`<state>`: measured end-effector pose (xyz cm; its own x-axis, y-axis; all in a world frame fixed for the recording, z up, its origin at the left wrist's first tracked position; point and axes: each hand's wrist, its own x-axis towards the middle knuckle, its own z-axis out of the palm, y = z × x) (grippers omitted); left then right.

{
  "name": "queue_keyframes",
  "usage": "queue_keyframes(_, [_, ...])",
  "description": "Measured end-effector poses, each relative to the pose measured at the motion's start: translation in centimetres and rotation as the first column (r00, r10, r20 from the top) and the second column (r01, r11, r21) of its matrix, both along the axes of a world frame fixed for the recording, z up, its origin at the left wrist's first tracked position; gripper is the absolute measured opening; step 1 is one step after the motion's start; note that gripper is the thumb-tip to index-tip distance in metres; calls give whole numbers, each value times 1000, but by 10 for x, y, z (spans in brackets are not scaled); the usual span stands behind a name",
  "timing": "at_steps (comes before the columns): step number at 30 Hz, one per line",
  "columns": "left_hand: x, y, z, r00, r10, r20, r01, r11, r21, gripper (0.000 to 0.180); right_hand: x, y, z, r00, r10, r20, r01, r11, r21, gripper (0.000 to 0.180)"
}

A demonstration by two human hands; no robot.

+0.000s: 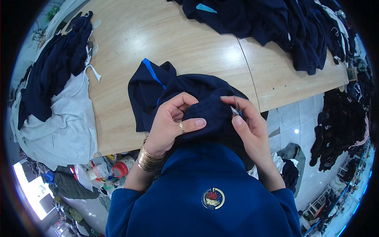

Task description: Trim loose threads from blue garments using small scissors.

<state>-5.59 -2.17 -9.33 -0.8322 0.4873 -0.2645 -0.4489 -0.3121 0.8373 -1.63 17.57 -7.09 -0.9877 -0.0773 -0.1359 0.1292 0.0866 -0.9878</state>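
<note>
A navy garment [197, 85] with a bright blue stripe lies partly on the table and hangs toward me over its front edge. My left hand [170, 122] pinches a gathered, elastic-looking part of it between thumb and fingers. Just right of that part, my right hand [251, 125] is closed around small metal thread snips [235, 111]. Their pointed tips are close to the cloth; I cannot tell whether they touch it. My right index fingertip reaches to the edge of the gathered cloth.
The wooden table [130, 35] has a seam at right. Navy clothes [256, 23] are heaped at its far right. At left lie navy [55, 71] and light grey garments [63, 118]. Dark clothing [339, 126] is piled right, over the tiled floor. A red-lidded container [122, 168] stands below the table edge.
</note>
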Motion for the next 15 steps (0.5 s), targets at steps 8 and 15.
queue_keyframes(8, [1,2,-2,999,-13,-50,14,1000,8,28,-1,-6,11,949,107,-298,-21,961,277,26])
queue_keyframes(15, [6,7,-3,996,64,-57,-67,997,-47,27,0,-20,-9,787,65,-614,232,890,392,9])
